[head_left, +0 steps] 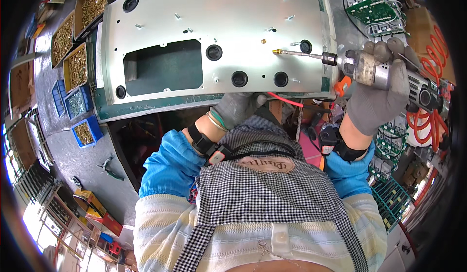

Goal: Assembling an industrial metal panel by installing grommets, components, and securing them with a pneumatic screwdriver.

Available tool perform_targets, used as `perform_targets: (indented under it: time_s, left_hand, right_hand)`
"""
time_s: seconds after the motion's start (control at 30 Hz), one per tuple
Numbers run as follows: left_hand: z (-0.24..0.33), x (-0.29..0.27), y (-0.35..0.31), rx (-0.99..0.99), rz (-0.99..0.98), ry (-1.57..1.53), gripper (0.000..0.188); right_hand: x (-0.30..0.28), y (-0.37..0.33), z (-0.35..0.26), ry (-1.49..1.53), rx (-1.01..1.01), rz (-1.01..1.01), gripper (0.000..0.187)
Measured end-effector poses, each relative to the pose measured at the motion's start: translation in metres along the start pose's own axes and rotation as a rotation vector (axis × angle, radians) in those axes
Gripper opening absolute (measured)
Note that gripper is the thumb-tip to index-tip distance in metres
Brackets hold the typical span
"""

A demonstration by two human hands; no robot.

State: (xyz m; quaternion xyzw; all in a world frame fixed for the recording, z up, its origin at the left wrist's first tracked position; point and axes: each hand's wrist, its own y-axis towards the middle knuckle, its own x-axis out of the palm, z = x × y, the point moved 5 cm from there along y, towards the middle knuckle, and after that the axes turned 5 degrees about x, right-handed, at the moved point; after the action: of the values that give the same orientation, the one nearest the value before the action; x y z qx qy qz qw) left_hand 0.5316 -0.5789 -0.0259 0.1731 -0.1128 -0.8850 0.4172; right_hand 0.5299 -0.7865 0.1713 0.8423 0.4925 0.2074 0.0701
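A silvery metal panel [238, 14] lies before me, with a large rectangular cutout, black round grommets and several upright studs. My right hand [384, 72], in a grey glove, is closed around a power screwdriver [372, 70]. Its long bit [304, 54] points left over the panel, and a small brass-coloured piece [277, 52] shows at the tip. Another brass piece [263, 41] sits on the panel just beyond. My left hand [238, 109], also gloved, is at the panel's near edge with its fingers curled; whatever they hold is hidden.
At the left, brown boxes [75, 68] and blue bins [86, 132] hold small metal parts. Pliers [112, 170] lie on the grey table. Green circuit boards [372, 7] stand at the far right, near a coiled red hose [430, 121]. A red tube [284, 99] runs beside my left hand.
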Motion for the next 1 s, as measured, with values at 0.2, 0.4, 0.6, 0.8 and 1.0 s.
perform_targets:
  time_s: [0.2,0.4,0.6,0.8,1.0]
  left_hand:
    - [-0.024,0.033,-0.013,-0.845,0.328,-1.478,0.018]
    - [-0.019,0.031,-0.011,-0.834,0.315,-1.487,0.017]
    - [-0.016,0.031,-0.014,-0.809,0.352,-1.469,0.015]
    - [-0.020,0.027,-0.017,-0.705,0.317,-1.268,0.010]
    - [-0.004,0.008,-0.011,-0.244,0.128,-0.274,0.018]
  right_hand:
    - [0.003,-0.001,-0.001,-0.057,-0.027,0.004,0.033]
    - [0.002,-0.004,-0.003,-0.062,0.008,-0.035,0.031]
    - [0.000,-0.004,-0.003,-0.023,-0.030,0.009,0.029]
    - [0.000,-0.003,-0.002,-0.074,-0.010,0.063,0.031]
    - [0.001,0.000,-0.004,-0.095,-0.012,0.043,0.030]
